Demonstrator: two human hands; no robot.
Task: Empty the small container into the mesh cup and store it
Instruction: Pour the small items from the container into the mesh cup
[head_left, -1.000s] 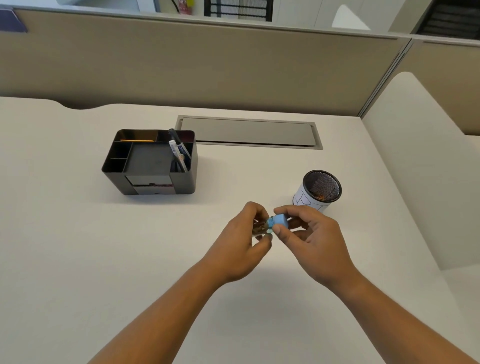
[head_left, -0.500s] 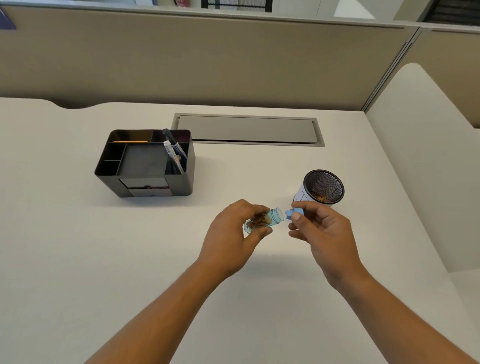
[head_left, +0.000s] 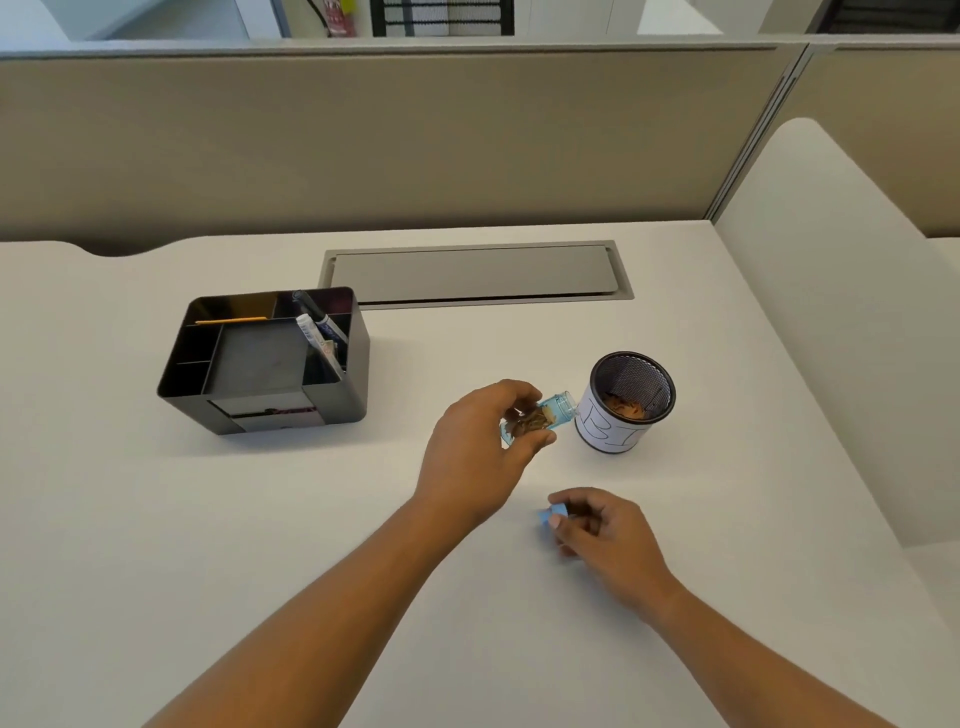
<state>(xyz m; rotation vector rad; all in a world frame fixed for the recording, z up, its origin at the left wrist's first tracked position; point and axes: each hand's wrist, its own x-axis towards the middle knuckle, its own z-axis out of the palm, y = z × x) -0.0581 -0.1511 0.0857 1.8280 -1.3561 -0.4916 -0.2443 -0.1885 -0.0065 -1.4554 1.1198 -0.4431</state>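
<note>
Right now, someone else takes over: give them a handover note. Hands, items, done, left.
Left hand: holds the small container, uncapped, tilted on its side, its mouth toward the mesh cup but short of the rim. Brown contents are inside.
Right hand: low over the desk, blue cap in its fingers.
Cup: upright, right of the black organizer, some brown bits already in it.
Done: cap off.
Left: pour into the cup, recap probably, store the container, perhaps in the organizer.
</note>
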